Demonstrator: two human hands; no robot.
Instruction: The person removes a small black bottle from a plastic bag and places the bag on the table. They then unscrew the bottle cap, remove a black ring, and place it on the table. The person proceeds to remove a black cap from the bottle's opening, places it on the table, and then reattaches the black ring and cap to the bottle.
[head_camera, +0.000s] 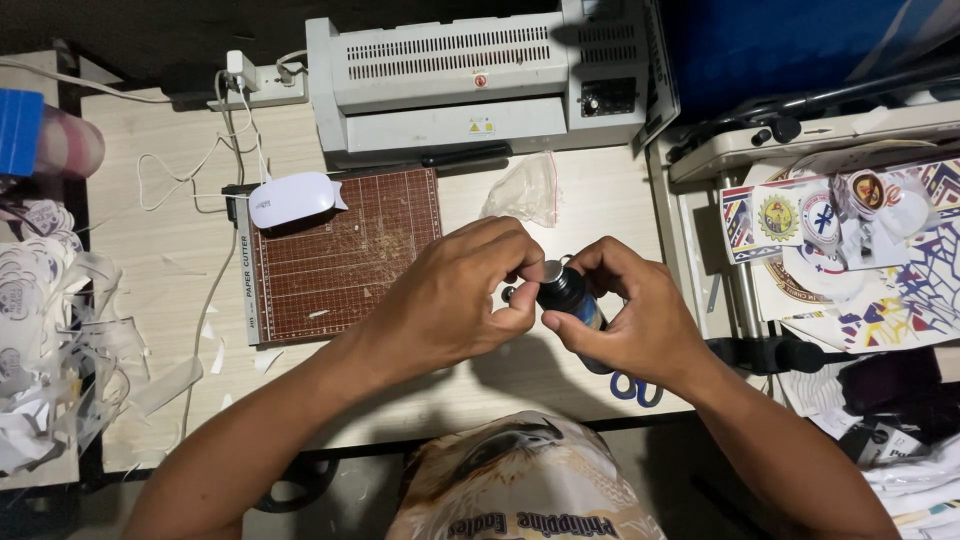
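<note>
Pinching the round silver metal piece (551, 270) between my left hand's (455, 300) thumb and forefinger, I keep those fingers narrow and closed on it. My right hand (635, 320) wraps the small dark cylindrical bottle (567, 297), fingers curled around its body, thumb underneath. The bottle sits in the air between both hands, above the pale wooden tabletop (560, 370). Its long axis runs diagonally, silver end pointing up-left toward my left hand, base hidden in my right palm. In my judgement, a steady right grip and a square, light pinch suit this work best. Blue-handled scissors (636, 388) lie below; a brown gridded paper cutter (345, 255) lies well left.
</note>
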